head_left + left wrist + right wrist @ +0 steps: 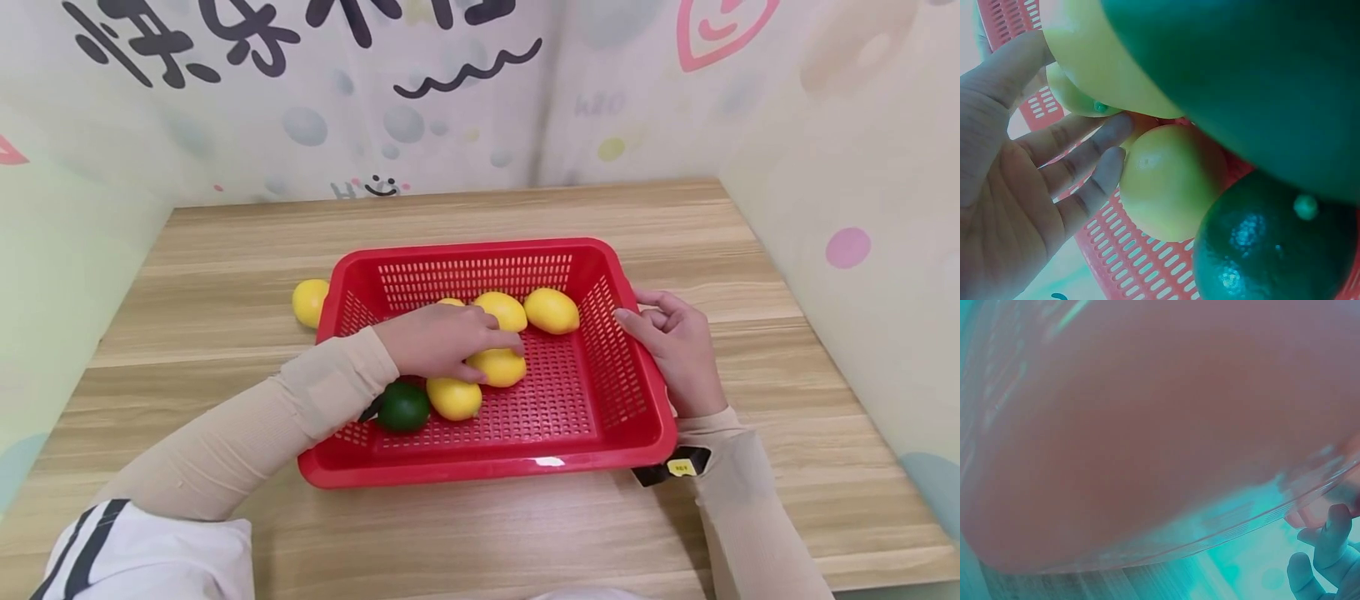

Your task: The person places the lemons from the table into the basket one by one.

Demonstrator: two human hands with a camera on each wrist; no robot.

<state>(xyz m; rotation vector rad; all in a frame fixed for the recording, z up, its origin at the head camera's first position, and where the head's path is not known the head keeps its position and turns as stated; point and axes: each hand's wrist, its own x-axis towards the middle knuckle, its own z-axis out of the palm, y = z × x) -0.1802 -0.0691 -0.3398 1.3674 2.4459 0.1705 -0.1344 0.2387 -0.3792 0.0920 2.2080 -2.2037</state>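
My left hand (453, 340) reaches down into a red plastic basket (480, 473). Its thumb and fingers are around a lemon (501, 368) near the middle. In the left wrist view, the fingertips (1113, 165) also lie right against another lemon (1169, 187). A dark green round fruit (402, 407) sits under the left wrist, beside a lemon (453, 399). At the basket's right side, my right hand (678, 354) grips the rim, thumb on top and fingers outside. In the right wrist view the blurred basket wall (1147, 425) fills most of the frame.
Several lemons lie along the basket's far side, one lemon (552, 311) at its right. Another lemon (310, 302) is on the wooden table (420, 542), outside the basket's left wall. A printed wall (465, 142) stands behind the table, with more walls at both sides.
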